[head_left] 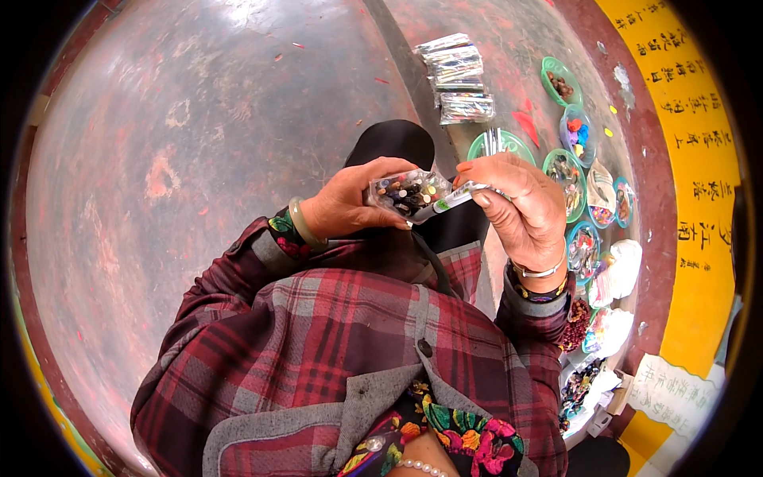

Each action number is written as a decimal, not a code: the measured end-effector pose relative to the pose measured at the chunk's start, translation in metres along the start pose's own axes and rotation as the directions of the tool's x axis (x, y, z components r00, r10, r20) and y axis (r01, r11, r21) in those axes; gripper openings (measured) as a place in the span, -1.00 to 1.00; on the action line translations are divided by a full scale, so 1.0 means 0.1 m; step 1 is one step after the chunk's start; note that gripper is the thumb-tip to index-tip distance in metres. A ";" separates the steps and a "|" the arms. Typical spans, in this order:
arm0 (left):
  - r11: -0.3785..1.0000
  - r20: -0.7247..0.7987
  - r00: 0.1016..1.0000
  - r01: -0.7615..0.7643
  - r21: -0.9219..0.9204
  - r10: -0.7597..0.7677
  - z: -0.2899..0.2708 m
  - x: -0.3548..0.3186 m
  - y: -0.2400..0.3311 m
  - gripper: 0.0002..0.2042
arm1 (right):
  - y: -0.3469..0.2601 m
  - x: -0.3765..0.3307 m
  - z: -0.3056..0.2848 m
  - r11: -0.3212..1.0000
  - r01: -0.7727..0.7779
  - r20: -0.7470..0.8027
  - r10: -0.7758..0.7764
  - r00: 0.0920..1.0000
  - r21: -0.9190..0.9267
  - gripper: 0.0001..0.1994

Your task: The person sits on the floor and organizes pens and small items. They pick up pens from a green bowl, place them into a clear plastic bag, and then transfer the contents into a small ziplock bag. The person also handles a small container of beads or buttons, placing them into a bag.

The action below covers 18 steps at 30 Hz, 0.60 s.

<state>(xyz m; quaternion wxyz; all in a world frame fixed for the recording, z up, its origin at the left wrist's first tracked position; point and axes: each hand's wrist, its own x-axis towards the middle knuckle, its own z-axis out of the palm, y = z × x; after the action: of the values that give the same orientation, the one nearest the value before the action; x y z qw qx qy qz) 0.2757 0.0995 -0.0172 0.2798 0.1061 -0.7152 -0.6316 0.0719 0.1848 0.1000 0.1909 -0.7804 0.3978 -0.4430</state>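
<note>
My left hand is closed around a clear plastic pouch packed with several pen-like sticks, their dark, white, yellow and orange ends facing up. Between the thumb and fingers of my right hand is a slim white pen-like stick with a green mark. It slants down toward the left, its lower end at the near right edge of the pouch. Whether that end is inside the pouch or only against it, I cannot tell. Both hands are above my dark-trousered legs.
Several clear packs of sticks lie stacked on the floor ahead. Right of my knees stands a green basin with silvery sticks. Farther right are a green bowl of brown pieces, several other bowls and white bags, beside a yellow lettered strip.
</note>
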 end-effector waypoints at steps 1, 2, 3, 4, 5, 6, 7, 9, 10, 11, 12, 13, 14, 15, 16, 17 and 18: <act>1.000 0.008 1.000 0.012 -0.013 -0.012 -0.01 0.00 -0.01 -0.37 | 0.00 -0.02 0.02 1.000 -0.028 -0.048 0.029 0.998 0.013 -0.80; 0.999 0.016 1.000 0.024 -0.026 -0.024 -0.02 0.01 -0.02 -0.35 | -0.01 -0.04 0.04 0.998 -0.056 -0.096 0.058 0.994 0.028 -0.81; 0.999 0.022 0.999 0.040 -0.037 -0.039 -0.02 0.00 -0.04 -0.33 | -0.01 -0.06 0.06 0.996 -0.082 -0.143 0.088 0.986 0.048 -0.82; 0.998 0.000 1.000 0.028 -0.049 -0.028 -0.02 -0.01 -0.05 -0.34 | 0.00 -0.07 0.08 0.995 -0.080 -0.162 0.090 0.983 0.064 -0.82; 0.998 -0.021 1.000 0.016 -0.060 -0.018 -0.02 -0.02 -0.07 -0.35 | 0.00 -0.07 0.09 0.994 -0.078 -0.181 0.092 0.979 0.080 -0.83; 0.997 -0.040 0.999 0.002 -0.073 -0.005 -0.02 -0.01 -0.08 -0.36 | 0.01 -0.08 0.10 0.993 -0.077 -0.201 0.095 0.975 0.092 -0.84; 0.997 -0.039 0.999 0.003 -0.073 -0.006 -0.02 -0.01 -0.08 -0.37 | 0.01 -0.10 0.12 0.988 -0.090 -0.225 0.116 0.967 0.123 -0.84; 0.997 -0.036 0.999 0.004 -0.075 -0.006 -0.03 -0.01 -0.06 -0.37 | 0.02 -0.12 0.17 0.976 -0.112 -0.271 0.160 0.949 0.184 -0.84; 0.998 -0.026 1.000 0.004 -0.061 -0.005 -0.04 -0.01 -0.04 -0.38 | 0.03 -0.13 0.18 0.985 -0.101 -0.260 0.136 0.956 0.142 -0.84; 0.999 -0.015 1.000 0.003 -0.046 -0.004 -0.05 0.00 -0.02 -0.38 | 0.05 -0.14 0.18 0.991 -0.090 -0.248 0.112 0.962 0.100 -0.84; 1.000 -0.008 1.000 0.005 -0.029 -0.006 -0.06 0.00 -0.01 -0.38 | 0.06 -0.14 0.18 0.995 -0.076 -0.234 0.088 0.968 0.062 -0.84; 1.000 -0.010 1.000 0.010 -0.020 -0.010 -0.06 0.00 -0.02 -0.39 | 0.03 -0.13 0.17 0.996 -0.076 -0.224 0.085 0.971 0.046 -0.84; 1.000 -0.013 1.000 0.015 -0.011 -0.015 -0.07 0.00 -0.05 -0.39 | 0.03 -0.14 0.18 0.994 -0.080 -0.247 0.095 0.964 0.071 -0.84; 1.000 -0.016 1.000 0.020 -0.003 -0.020 -0.07 -0.01 -0.06 -0.39 | 0.04 -0.16 0.18 0.992 -0.082 -0.269 0.105 0.957 0.096 -0.83; 1.000 -0.024 1.000 0.018 -0.014 -0.018 -0.07 -0.01 -0.06 -0.40 | 0.04 -0.17 0.18 0.989 -0.084 -0.291 0.117 0.950 0.121 -0.83; 1.000 -0.033 0.999 0.016 -0.025 -0.017 -0.06 -0.02 -0.05 -0.41 | 0.04 -0.19 0.13 0.991 -0.075 -0.276 0.103 0.956 0.109 -0.82; 0.999 -0.040 0.999 0.013 -0.037 -0.014 -0.06 -0.02 -0.05 -0.42 | 0.03 -0.20 0.13 0.986 -0.062 -0.322 0.109 0.940 0.152 -0.82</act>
<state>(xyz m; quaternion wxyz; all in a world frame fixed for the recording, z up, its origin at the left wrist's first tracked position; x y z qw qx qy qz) 0.2796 0.0943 -0.0225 0.2918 0.1186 -0.6971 -0.6441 0.0755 0.1977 0.0804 0.1952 -0.6621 0.4257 -0.5850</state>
